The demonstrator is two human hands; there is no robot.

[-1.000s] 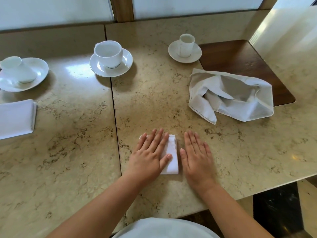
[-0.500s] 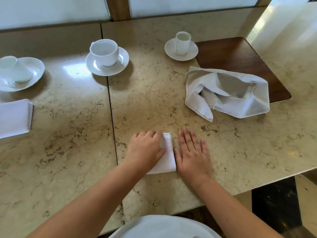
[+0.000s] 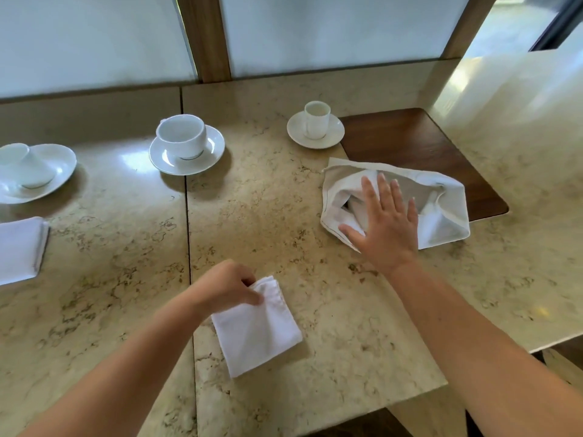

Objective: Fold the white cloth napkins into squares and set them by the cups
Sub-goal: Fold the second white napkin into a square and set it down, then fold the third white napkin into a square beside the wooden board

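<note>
Left hand point(image 3: 225, 287) pinches the far-left corner of the folded napkin point(image 3: 257, 329), which lies as a square on the marble tabletop point(image 3: 120, 279) near its front edge. Right hand point(image 3: 383, 222) is open, fingers spread, over the crumpled unfolded napkin point(image 3: 441, 212) that half overlaps the wooden inset point(image 3: 407, 140); contact unclear. Another folded napkin point(image 3: 19, 250) sits at far left below the left cup point(image 3: 22, 165), with the middle cup point(image 3: 183, 137) and small cup point(image 3: 316, 119) on saucers further back.
</note>
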